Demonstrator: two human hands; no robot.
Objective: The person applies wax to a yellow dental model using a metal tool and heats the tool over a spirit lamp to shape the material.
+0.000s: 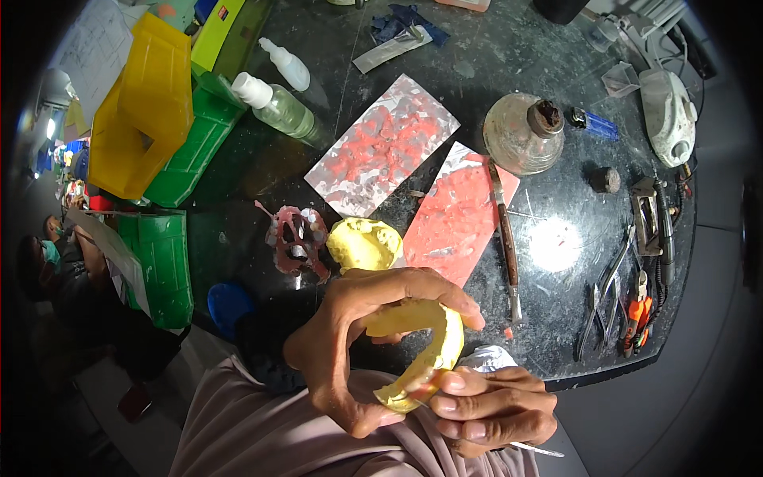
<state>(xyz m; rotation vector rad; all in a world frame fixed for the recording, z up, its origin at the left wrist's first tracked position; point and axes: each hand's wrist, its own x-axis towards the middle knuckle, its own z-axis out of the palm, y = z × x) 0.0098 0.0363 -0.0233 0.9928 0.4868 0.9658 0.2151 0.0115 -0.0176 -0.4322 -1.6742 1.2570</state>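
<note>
My left hand (334, 342) curves around a yellow, horseshoe-shaped plaster dental cast (449, 346), thumb below and fingers above, holding it over my lap at the table edge. A small reddish patch shows at the cast's lower part. Beside that patch, the curled fingers of my right hand (501, 409) come up against the cast. From under them sticks the end of a thin metal hand tool (547, 451); its working tip is hidden. A second yellow plaster cast (350, 246) lies on the table just beyond my left hand, next to a pinkish frame-like piece (292, 242).
Two boards smeared with pink wax (389, 139) (453, 226) lie ahead, a brown-handled wax knife (506, 238) across one. A glass spirit burner (517, 143), blue lighter (598, 126) and pliers (608, 298) are right. Bottles (282, 111) and green bins (163, 266) stand left.
</note>
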